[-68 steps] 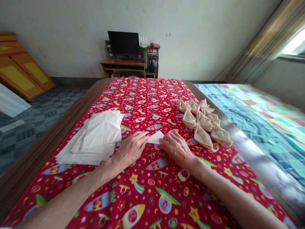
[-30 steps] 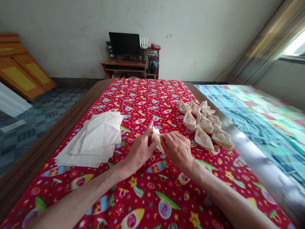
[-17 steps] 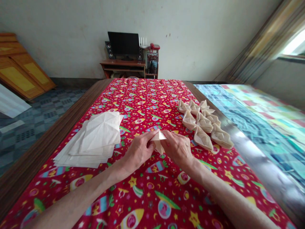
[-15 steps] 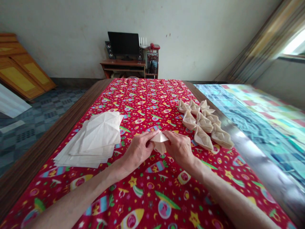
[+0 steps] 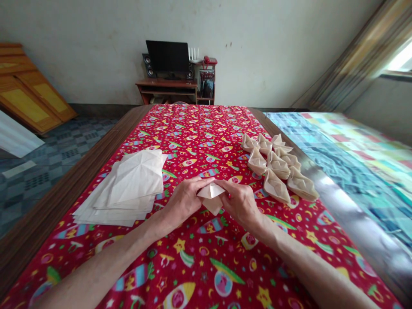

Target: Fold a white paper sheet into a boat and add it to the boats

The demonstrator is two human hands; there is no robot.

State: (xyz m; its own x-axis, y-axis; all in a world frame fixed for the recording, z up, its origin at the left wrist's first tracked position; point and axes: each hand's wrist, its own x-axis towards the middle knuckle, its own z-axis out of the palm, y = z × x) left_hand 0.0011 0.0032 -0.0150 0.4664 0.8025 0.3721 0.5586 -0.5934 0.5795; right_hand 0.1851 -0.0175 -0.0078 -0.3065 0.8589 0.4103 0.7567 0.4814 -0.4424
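Note:
A small piece of folded white paper is held between my two hands over the middle of the table. My left hand grips its left end, and my right hand grips its right end. The paper has a raised peak, and a pointed flap hangs down toward me. To the left lies a stack of creased white paper sheets. On the right stand several folded paper boats, grouped close together.
A red patterned cloth covers the wooden table. Beyond its far end, a desk carries a monitor and speakers. A bed adjoins the right side. A wooden cabinet stands at left.
Both hands have shifted slightly on the folded paper, which has turned so its upper face and the lower flap show more. The sheets and the boats stay put.

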